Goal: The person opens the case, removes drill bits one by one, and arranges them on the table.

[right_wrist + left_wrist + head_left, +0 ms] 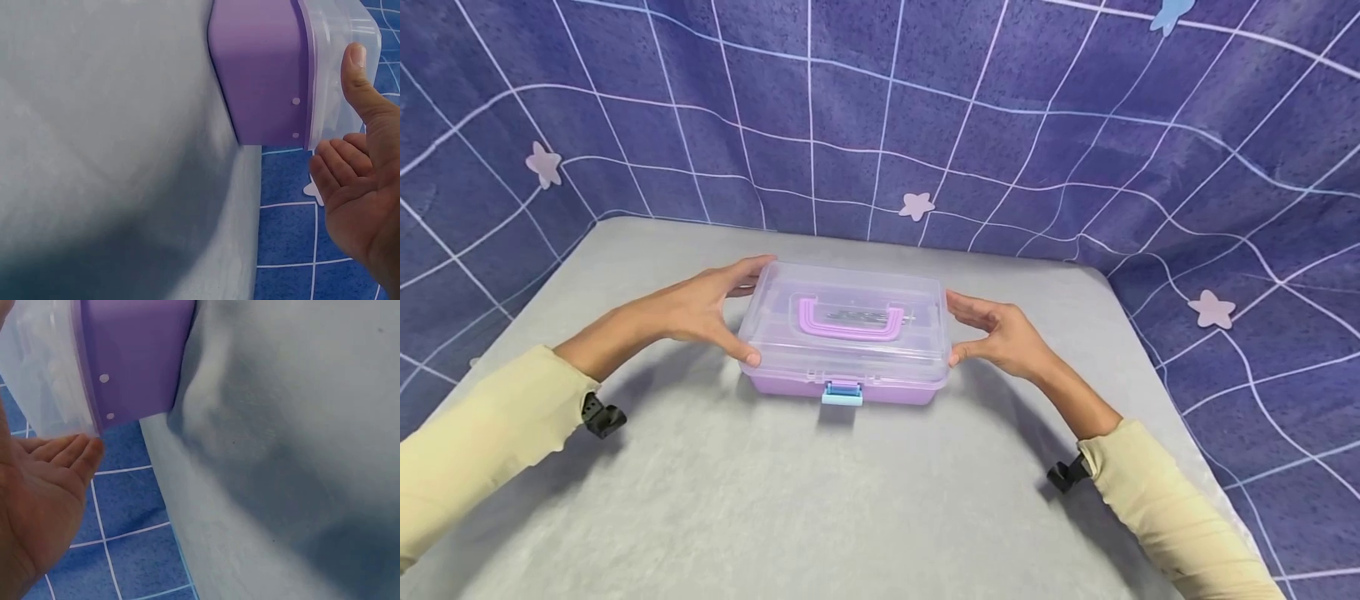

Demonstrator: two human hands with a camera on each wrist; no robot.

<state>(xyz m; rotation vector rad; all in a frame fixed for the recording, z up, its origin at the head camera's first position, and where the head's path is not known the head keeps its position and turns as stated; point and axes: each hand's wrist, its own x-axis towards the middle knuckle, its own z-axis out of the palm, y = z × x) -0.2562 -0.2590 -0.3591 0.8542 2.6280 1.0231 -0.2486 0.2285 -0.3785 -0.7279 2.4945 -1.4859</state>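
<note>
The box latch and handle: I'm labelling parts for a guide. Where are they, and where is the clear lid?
blue latch (842, 393), head view, middle of the front clasp.
purple handle (851, 322), head view, its front bar.
clear lid (775, 321), head view, left top panel.

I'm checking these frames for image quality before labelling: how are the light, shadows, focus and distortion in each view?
Head view: even, soft light, sharp focus; faint shadows under the box and forearms on the grey table; the backdrop's grid lines bow, which may be wide-angle distortion or draped cloth. Left wrist view: the left hand looks soft and close; a dark shadow crosses the table. Right wrist view: the right hand is fairly sharp; shadow at bottom left.
</note>
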